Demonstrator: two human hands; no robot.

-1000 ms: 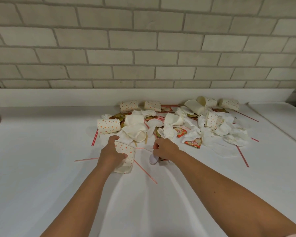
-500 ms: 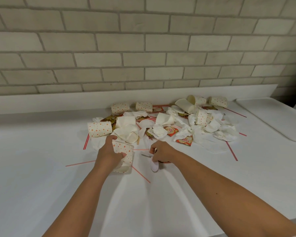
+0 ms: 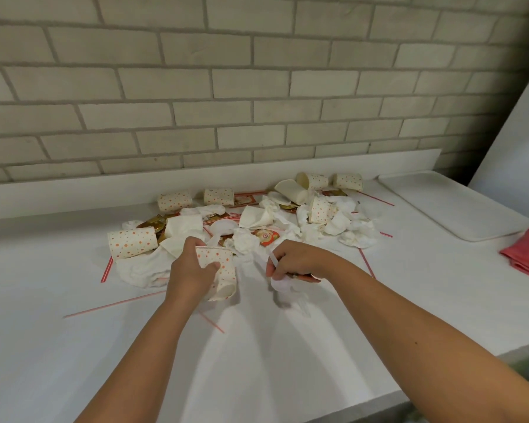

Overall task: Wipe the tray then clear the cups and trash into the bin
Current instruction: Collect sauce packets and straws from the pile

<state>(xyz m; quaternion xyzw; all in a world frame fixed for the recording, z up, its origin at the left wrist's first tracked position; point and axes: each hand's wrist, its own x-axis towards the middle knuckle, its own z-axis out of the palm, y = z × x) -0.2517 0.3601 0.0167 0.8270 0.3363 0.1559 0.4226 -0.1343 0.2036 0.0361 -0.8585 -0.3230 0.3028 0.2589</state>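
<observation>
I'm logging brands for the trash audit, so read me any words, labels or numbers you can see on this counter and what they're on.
No text can be read.
Orange sachet: printed, too blurred to read.
Gold sachets: print too small to read.
Red-bordered packet: blurred.
Dotted cups: orange dots only, no words.
</observation>
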